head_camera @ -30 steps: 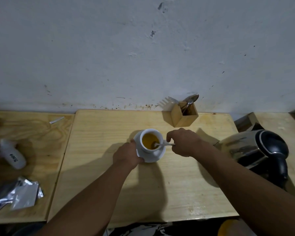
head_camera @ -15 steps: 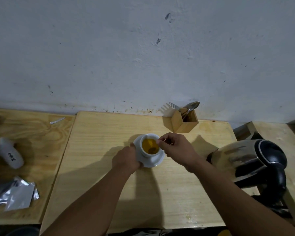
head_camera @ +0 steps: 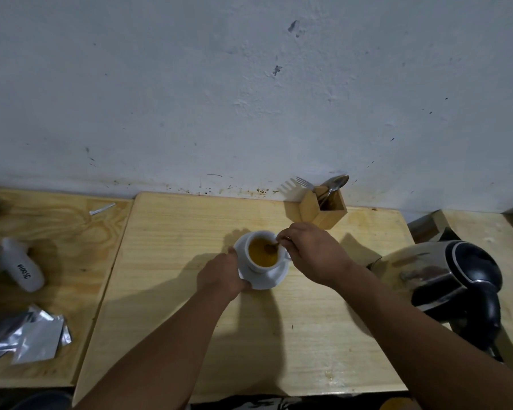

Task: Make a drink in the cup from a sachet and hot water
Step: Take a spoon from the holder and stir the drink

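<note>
A white cup point(head_camera: 253, 261) full of orange-yellow liquid stands on a white saucer point(head_camera: 268, 280) near the middle of the light wooden table point(head_camera: 190, 291). My left hand point(head_camera: 221, 276) grips the saucer's left rim. My right hand point(head_camera: 311, 255) is at the cup's right side, pinching a small spoon point(head_camera: 271, 247) whose bowl is dipped in the liquid. Opened silver sachets point(head_camera: 30, 335) lie on the left table.
A steel and black electric kettle point(head_camera: 444, 279) stands at the right. A wooden cutlery holder point(head_camera: 323, 210) with a fork and spoons sits by the wall behind the cup. A white bottle point(head_camera: 21, 267) lies on the left table, with a torn strip point(head_camera: 101, 208) further back.
My right hand has shifted from beside the cup to over its right rim, and the spoon has turned within the drink. My left hand has stayed on the saucer.
</note>
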